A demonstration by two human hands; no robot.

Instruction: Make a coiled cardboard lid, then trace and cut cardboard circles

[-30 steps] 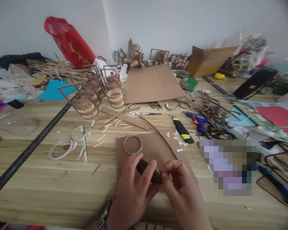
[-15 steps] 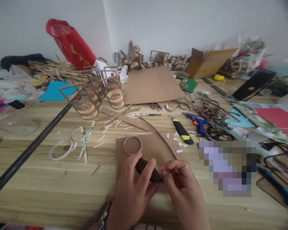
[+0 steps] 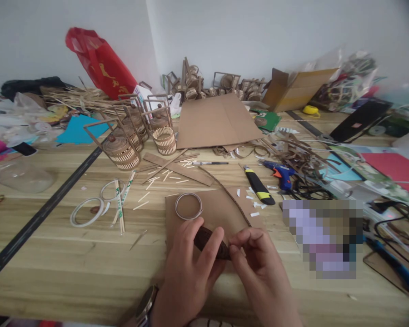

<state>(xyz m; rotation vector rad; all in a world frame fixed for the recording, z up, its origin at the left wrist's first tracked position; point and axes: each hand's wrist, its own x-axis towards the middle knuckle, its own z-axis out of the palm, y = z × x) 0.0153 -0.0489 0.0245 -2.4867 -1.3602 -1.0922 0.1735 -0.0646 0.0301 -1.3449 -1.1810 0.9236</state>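
My left hand [image 3: 187, 272] grips a dark brown coiled disc [image 3: 201, 237], its fingers spread over the face. At the disc's right edge, the fingertips of my right hand [image 3: 264, 270] are pinched together. A thin brown braided cord [image 3: 229, 194] runs from that hand away across the table; its end at the disc is hidden by the fingers. Beneath the hands lies a cardboard sheet [image 3: 172, 229]. Just beyond my left fingertips rests a pale-edged ring [image 3: 176, 210].
Lidded stick buckets [image 3: 122, 156] with tall handles stand at the back left, beside an unlidded one [image 3: 166, 144]. A utility knife [image 3: 259, 185] and blue glue gun [image 3: 282, 175] lie to the right. Short sticks [image 3: 152, 182] are scattered ahead; white rings [image 3: 73, 220] lie left.
The disc has turned slightly in my left hand, and its fingers have shifted a little to the right. My right hand stays pinched at the disc's edge.
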